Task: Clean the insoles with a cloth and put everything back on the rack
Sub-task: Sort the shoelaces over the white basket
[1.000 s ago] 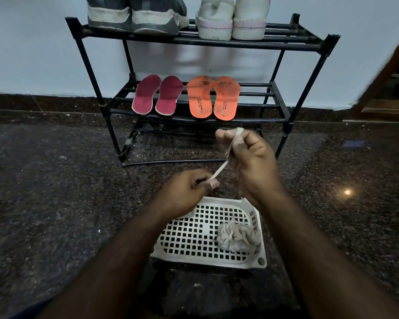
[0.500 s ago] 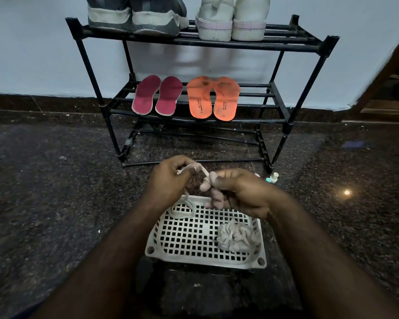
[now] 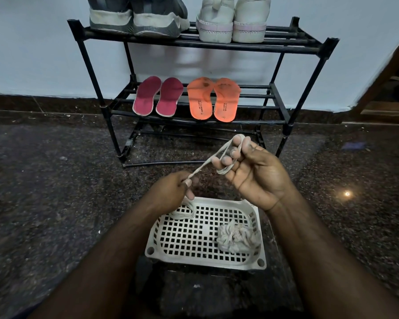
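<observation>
Above the white perforated basket (image 3: 194, 254) on the dark speckled floor (image 3: 44, 203), the right hand (image 3: 256, 176) is sitting palm up with its fingers curled, and a pale shoelace (image 3: 204, 162) is looping around those fingers. From there the lace is running down toward 8 o'clock to the left hand (image 3: 171, 194), which is pinching it between thumb and fingertips; below that hand, more of the lace is lying coiled in the basket's far left corner. At 4 o'clock inside the basket, a crumpled whitish cloth (image 3: 236, 238) is resting against the right wall.

At 12 o'clock from the hands, a black metal rack (image 3: 304, 93) is standing against the pale wall (image 3: 32, 54). On its middle shelf, two maroon insoles (image 3: 158, 96) are lying side by side on the left and two orange insoles (image 3: 213, 100) just beside them on the right, all with heels toward the camera. On the top shelf, a pair of grey shoes (image 3: 136, 17) is sitting at the left and a pair of white shoes (image 3: 232, 21) at the right, their upper parts cut off by the frame edge
</observation>
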Demonstrator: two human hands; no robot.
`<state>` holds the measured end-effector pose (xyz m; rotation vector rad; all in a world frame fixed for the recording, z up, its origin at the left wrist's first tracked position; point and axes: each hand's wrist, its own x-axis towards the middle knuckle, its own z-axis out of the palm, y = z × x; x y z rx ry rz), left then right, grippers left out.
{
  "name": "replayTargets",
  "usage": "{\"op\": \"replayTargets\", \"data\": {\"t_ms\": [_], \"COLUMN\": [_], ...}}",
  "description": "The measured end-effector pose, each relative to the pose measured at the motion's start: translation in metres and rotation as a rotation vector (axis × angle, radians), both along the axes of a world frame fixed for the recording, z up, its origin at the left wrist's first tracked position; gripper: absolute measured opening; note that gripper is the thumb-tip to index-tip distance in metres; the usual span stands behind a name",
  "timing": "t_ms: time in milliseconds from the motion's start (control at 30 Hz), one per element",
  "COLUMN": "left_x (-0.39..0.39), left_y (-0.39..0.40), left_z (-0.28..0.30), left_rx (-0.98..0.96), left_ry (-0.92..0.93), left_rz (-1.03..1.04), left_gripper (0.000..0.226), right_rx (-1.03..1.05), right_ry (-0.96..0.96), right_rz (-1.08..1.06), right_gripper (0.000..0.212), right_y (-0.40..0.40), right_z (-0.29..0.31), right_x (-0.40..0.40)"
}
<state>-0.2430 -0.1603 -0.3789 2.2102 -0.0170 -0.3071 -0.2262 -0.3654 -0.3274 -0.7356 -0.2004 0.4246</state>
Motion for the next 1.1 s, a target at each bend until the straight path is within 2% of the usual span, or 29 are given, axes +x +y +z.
{"op": "replayTargets", "data": {"t_ms": [33,100,133,167,233,300,433,567,700,767,900,1033,1100], "left_x": [0.0,-0.003,-0.004,-0.004,-0.005,-0.005,-0.007,-0.009,-0.011,-0.01,-0.012,-0.011,-0.01], "left_y": [0.0,-0.002,-0.005,-0.008,-0.016,-0.025,-0.035,-0.036,-0.036,-0.035,-0.034,-0.029,-0.025], "left_z": [-0.003,-0.003,-0.001,0.002,0.006,0.005,0.005,0.004,0.002,0.0,0.005,0.011,0.014], "left_rx": [0.095,0.238,0.176,0.025,-0.311,-0.44,-0.506,-0.476,-0.364,-0.248,-0.114,-0.007,0.025], "left_ry": [-0.009,-0.076,-0.11,-0.141,-0.165,-0.226,-0.29,-0.285,-0.172,-0.169,-0.201,-0.304,-0.388], "left_rz": [-0.021,-0.02,-0.03,-0.045,-0.066,-0.084,-0.032,0.004,-0.069,-0.12,-0.113,-0.092,-0.083], "left_gripper": [0.02,0.047,0.062,0.069,0.072,0.067,0.04,0.031,0.025,0.02,0.018,0.012,0.009], "right_rx": [0.008,-0.009,-0.026,-0.043,-0.067,-0.063,-0.063,-0.044,-0.059,-0.16,-0.504,-0.924,-1.146], "right_ry": [-0.003,0.007,0.014,0.021,0.033,0.032,0.034,0.056,0.014,-0.043,-0.183,-0.297,-0.332], "right_rz": [-0.008,-0.019,-0.013,0.0,0.043,0.088,0.137,0.109,-0.11,-0.235,-0.412,-0.455,-0.406], "right_gripper": [0.019,0.021,0.021,0.022,0.023,0.024,0.024,0.025,0.02,0.019,0.019,0.016,0.017], "right_y": [-0.001,0.0,0.001,0.003,0.008,0.013,0.017,0.018,0.02,0.019,0.016,0.014,0.013], "right_z": [0.001,0.0,-0.001,-0.002,-0.004,-0.005,-0.003,0.002,0.003,0.002,-0.008,-0.023,-0.032], "right_x": [0.0,0.0,-0.001,-0.002,-0.004,-0.007,-0.011,-0.013,-0.009,-0.006,-0.002,0.001,0.002]}}
